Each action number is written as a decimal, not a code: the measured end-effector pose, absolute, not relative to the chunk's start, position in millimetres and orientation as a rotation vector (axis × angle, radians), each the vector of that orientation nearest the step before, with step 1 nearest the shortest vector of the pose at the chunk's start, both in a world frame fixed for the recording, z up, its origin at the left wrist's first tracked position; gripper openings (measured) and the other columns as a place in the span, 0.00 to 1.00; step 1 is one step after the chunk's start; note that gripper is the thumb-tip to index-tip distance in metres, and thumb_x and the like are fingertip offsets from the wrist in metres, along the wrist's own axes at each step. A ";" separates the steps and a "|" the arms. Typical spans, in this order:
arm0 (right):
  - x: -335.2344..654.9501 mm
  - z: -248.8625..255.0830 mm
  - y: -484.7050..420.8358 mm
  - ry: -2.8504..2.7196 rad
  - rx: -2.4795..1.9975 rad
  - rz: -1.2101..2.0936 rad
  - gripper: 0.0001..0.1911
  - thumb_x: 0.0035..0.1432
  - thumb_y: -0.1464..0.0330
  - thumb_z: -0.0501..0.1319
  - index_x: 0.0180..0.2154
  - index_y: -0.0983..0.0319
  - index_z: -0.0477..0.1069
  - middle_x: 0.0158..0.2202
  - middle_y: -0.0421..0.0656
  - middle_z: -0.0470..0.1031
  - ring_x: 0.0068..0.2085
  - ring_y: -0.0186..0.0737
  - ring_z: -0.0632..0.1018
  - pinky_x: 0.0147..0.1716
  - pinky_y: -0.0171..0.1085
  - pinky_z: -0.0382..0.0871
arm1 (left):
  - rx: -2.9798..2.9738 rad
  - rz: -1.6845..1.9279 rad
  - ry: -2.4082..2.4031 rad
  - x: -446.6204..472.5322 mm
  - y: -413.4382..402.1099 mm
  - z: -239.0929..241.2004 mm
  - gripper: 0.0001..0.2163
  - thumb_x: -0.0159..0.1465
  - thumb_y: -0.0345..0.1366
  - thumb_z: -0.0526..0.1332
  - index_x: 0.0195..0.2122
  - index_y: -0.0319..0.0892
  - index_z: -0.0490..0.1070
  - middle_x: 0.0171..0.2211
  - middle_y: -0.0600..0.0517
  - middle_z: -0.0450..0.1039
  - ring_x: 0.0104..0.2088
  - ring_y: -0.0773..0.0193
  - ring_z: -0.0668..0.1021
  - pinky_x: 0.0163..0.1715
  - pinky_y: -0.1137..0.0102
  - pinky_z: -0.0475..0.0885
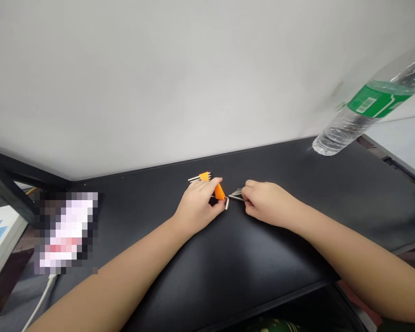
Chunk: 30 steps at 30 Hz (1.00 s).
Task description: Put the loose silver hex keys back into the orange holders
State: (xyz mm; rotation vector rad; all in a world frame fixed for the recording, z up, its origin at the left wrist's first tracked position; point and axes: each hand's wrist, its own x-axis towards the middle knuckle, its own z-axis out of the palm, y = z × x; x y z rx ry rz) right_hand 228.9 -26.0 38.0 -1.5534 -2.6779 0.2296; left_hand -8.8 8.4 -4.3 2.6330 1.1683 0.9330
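Note:
My left hand is closed on an orange hex key holder, pinching it between thumb and fingers. A short silver hex key end sticks out at the holder's lower edge by my thumb. Just to the right, my right hand is closed around a fan of several thin silver hex keys, whose tips point left toward the holder. Behind my left fingers lies another orange piece with silver keys through it; my hand partly covers it, and whether it joins the held holder I cannot tell.
The black tabletop meets a pale wall. A plastic bottle with a green label stands at the back right. On the left are a blurred-out phone-like device, its white cable and a white power strip.

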 end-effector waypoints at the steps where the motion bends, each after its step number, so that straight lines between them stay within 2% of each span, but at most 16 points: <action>1: 229.6 40.0 -25.6 -2.637 -1.554 0.262 0.05 0.59 0.75 0.59 0.32 0.62 0.71 0.34 0.43 0.74 0.28 0.36 0.72 0.29 0.37 0.59 | 2.638 0.931 1.173 -8.9 8.6 -5.0 0.22 0.59 0.31 0.66 0.55 0.43 0.71 0.39 0.50 0.82 0.42 0.56 0.84 0.49 0.59 0.79; 5: 235.2 49.3 -23.6 -2.424 -1.463 0.517 0.05 0.56 0.75 0.60 0.30 0.61 0.70 0.30 0.39 0.74 0.29 0.34 0.72 0.31 0.34 0.62 | 2.655 0.938 1.196 -9.5 9.1 -7.5 0.22 0.61 0.31 0.66 0.57 0.43 0.70 0.40 0.48 0.82 0.42 0.55 0.84 0.50 0.58 0.78; 10: 235.1 51.8 -24.9 -2.258 -1.370 0.838 0.04 0.55 0.75 0.62 0.29 0.61 0.72 0.26 0.36 0.73 0.26 0.31 0.71 0.29 0.32 0.63 | 2.696 0.891 1.181 -9.9 8.8 -6.1 0.23 0.63 0.30 0.63 0.59 0.43 0.68 0.42 0.48 0.82 0.46 0.53 0.83 0.50 0.57 0.78; 19: 235.0 48.3 -24.2 -2.149 -1.398 1.057 0.04 0.54 0.74 0.61 0.29 0.60 0.73 0.23 0.35 0.72 0.23 0.30 0.70 0.25 0.31 0.64 | 2.778 0.834 1.080 -9.7 7.9 -3.5 0.22 0.63 0.29 0.61 0.60 0.42 0.66 0.39 0.48 0.81 0.42 0.54 0.82 0.49 0.57 0.75; 23: 234.6 51.7 -24.0 -1.895 -1.474 1.344 0.03 0.54 0.72 0.62 0.32 0.60 0.75 0.25 0.35 0.74 0.22 0.31 0.71 0.19 0.30 0.65 | 2.861 0.815 1.104 -9.0 1.7 1.6 0.19 0.64 0.32 0.62 0.57 0.42 0.69 0.38 0.48 0.81 0.42 0.54 0.82 0.57 0.52 0.71; 26: 228.6 52.5 -22.8 -1.640 -1.505 1.544 0.03 0.54 0.69 0.66 0.34 0.60 0.75 0.25 0.35 0.73 0.18 0.29 0.68 0.12 0.29 0.60 | 2.905 0.822 1.090 -7.5 -3.9 5.8 0.16 0.65 0.34 0.61 0.54 0.42 0.71 0.39 0.47 0.82 0.44 0.54 0.83 0.65 0.48 0.63; 30: 213.3 42.9 -23.2 -1.319 -1.358 1.758 0.14 0.53 0.63 0.73 0.32 0.60 0.69 0.20 0.32 0.71 0.13 0.25 0.60 0.09 0.27 0.51 | 2.869 0.913 1.088 -5.6 -6.7 6.7 0.14 0.65 0.35 0.62 0.52 0.43 0.71 0.44 0.46 0.82 0.49 0.53 0.83 0.67 0.47 0.59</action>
